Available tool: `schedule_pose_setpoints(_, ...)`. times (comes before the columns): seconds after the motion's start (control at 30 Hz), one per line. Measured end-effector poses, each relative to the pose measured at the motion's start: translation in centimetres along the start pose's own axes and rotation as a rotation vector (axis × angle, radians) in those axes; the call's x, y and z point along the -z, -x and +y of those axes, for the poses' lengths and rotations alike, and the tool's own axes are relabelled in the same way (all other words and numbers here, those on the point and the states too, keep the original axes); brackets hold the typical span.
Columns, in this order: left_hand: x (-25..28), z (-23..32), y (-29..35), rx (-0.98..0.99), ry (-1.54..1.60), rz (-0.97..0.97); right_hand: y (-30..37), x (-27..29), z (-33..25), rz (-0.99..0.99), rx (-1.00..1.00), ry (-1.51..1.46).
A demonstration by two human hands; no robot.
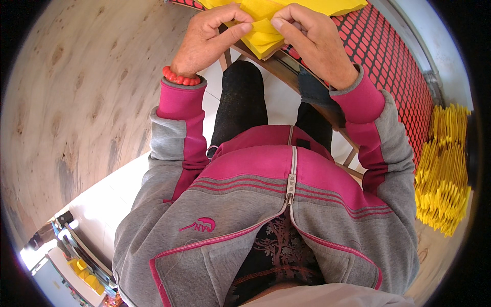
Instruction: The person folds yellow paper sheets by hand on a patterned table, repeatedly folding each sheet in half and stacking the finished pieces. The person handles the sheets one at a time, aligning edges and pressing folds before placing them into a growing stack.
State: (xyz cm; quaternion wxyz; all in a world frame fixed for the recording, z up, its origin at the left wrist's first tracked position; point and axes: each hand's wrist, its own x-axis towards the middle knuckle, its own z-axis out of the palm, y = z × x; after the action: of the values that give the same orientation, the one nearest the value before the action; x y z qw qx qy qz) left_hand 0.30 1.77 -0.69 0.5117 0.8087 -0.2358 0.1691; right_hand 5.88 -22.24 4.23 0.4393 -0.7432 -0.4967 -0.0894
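Observation:
A thin yellow sheet (263, 38), with creases and a pointed lower corner, hangs over the near edge of the table; whether it is paper or cloth I cannot tell. My left hand (208, 38), with a red beaded bracelet (180, 77) at the wrist, pinches the sheet's left side between thumb and fingers. On the other side my right hand (313, 45) grips it, thumb and index finger pressed together at its edge. Both hands are close to each other at the top of the view. More of the yellow material (332, 7) spreads behind them, cut off by the frame.
A red and black patterned cover (381, 56) lies over the table. To the right is a large bunch of folded yellow pieces (442, 179). A wide wooden board surface (87, 102) fills the left. At lower left, yellow items (87, 273) lie on a light surface.

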Motion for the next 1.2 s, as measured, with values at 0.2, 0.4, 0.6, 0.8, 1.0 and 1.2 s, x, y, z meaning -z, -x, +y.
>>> schedule_pose_setpoints(0.2, -0.15, 0.03, 0.23, 0.051, 0.074, 0.018, 0.03, -0.19, 0.00, 0.015, -0.025, 0.005)
schedule_pose_setpoints(0.4, -0.07, -0.18, 0.11, 0.036, 0.083, -0.020, 0.04, -0.33, 0.07, 0.015, -0.020, 0.024)
schedule_pose_setpoints(0.6, -0.04, 0.05, 0.18, 0.055, 0.111, -0.014, 0.19, -0.59, -0.06, 0.049, 0.004, 0.052)
schedule_pose_setpoints(0.8, -0.12, 0.42, 0.01, -0.015, -0.032, -0.005, 0.27, -0.63, -0.03, 0.043, -0.024, 0.039)
schedule_pose_setpoints(1.0, -0.08, 0.28, 0.00, 0.009, -0.018, -0.005, 0.25, -0.53, 0.02, 0.042, -0.021, 0.010)
schedule_pose_setpoints(1.2, -0.27, 0.04, 0.12, -0.006, -0.029, 0.029, 0.25, -0.21, -0.20, 0.014, -0.011, -0.005)
